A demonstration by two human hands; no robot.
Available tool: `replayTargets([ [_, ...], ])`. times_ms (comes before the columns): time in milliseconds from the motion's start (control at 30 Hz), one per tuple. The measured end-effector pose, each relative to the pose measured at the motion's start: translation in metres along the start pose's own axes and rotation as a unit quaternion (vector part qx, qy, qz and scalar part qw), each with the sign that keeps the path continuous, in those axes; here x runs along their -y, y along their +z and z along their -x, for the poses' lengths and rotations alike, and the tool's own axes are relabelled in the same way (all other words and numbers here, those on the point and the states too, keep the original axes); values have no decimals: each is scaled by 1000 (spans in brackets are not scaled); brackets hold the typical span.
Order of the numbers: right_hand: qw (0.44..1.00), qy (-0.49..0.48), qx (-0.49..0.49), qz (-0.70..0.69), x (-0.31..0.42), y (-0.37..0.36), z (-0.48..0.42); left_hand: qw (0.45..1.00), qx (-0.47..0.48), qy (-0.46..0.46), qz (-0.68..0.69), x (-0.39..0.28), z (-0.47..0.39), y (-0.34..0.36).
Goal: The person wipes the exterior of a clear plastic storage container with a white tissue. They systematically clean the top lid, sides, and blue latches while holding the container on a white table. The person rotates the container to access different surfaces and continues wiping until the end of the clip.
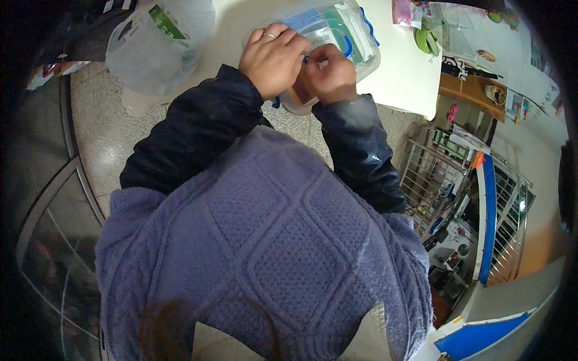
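Note:
A clear plastic storage box with blue clips [371,58] stands on a pale table before me. Blue, green and white packets [336,27] show inside it. Over its near left part is my left hand [273,58], fingers bent, a ring on one finger. Close beside it, my right hand [332,74] has its fingers curled in, and the fingertips of both hands nearly meet. A small dark bit shows between them; what they pinch is too small to tell. Below the hands lies an orange-brown item [301,91], partly hidden by them.
A translucent plastic bag [153,58] with a green packet inside sits at the table's left. A green object [424,40] and a pink packet [402,12] lie on the white tabletop [402,85] at right. Farther right are a wooden shelf [472,97] and metal railings [429,167].

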State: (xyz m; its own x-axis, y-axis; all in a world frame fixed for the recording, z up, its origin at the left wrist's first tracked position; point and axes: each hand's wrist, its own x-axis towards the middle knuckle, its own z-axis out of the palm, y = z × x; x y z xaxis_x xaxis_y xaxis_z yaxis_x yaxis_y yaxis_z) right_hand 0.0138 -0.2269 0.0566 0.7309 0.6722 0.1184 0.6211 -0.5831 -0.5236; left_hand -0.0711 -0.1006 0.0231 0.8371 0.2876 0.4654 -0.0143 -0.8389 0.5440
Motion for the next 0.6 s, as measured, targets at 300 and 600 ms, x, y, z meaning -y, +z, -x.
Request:
replayTargets([
  [300,1000,9,-10,-6,7,3,-4,996,-13,-24,87,3,1,0],
  [600,987,-136,-51,-66,-16,15,3,996,-38,-2,79,5,2,3],
])
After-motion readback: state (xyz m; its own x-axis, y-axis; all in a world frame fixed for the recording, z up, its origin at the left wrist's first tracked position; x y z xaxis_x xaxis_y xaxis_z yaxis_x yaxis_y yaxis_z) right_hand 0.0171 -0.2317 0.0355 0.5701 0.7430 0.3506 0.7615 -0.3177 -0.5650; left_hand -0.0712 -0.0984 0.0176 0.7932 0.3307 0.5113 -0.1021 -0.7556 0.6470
